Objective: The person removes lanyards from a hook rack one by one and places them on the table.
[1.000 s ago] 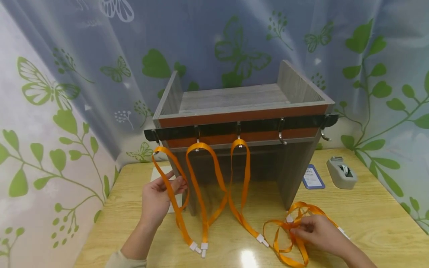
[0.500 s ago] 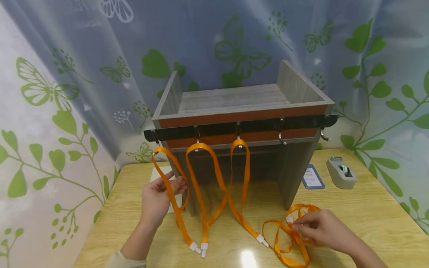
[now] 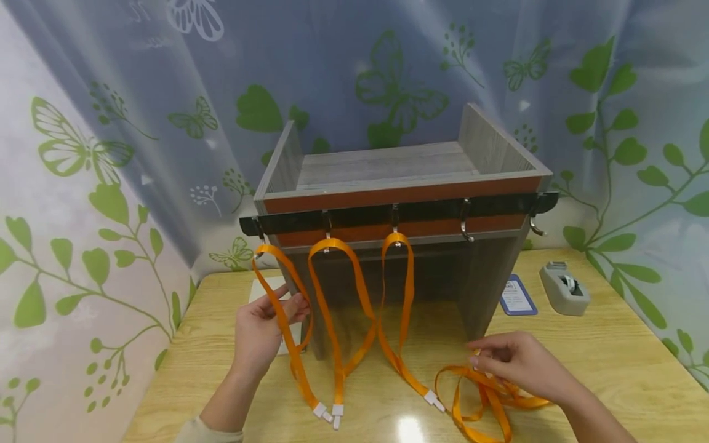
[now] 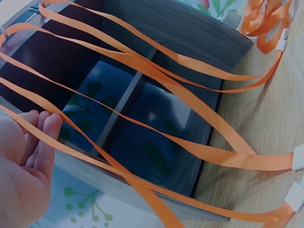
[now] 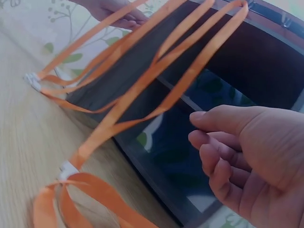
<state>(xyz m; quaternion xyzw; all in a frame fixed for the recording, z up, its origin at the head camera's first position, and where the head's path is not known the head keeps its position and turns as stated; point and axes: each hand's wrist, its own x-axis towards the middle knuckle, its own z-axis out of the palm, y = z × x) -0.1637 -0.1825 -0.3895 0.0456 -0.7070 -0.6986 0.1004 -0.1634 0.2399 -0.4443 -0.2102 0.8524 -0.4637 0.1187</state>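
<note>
1. Blue-grey curtain printed with green leaves and butterflies (image 3: 332, 49), well beyond the fingers; pale wood-grain worktop (image 3: 626, 344) beneath them.
2. Apparently done: hanging of three orange fabric lanyards with white clips on a long black rail (image 3: 360, 216), fixed across a grey wood-grain shelf unit (image 3: 382, 166) ahead of the fingers. First lanyard (image 3: 282, 320) beside the left fingers; second lanyard (image 3: 333, 326) and third lanyard (image 3: 408, 289) in turn to their right.
3. Apparently left: bare silver fourth hook (image 3: 464, 224) and fifth hook (image 3: 533, 223), above and beyond the right fingers; tangled orange lanyard pile (image 3: 488, 392) just below them, impossible to count.
4. Left hand (image 3: 259, 326): fingers close together, slightly bent, strap against the tips, no firm grip evident.
5. Right hand (image 3: 523, 363): fingers loosely bent, thumb apart, no strap visible between.
</note>
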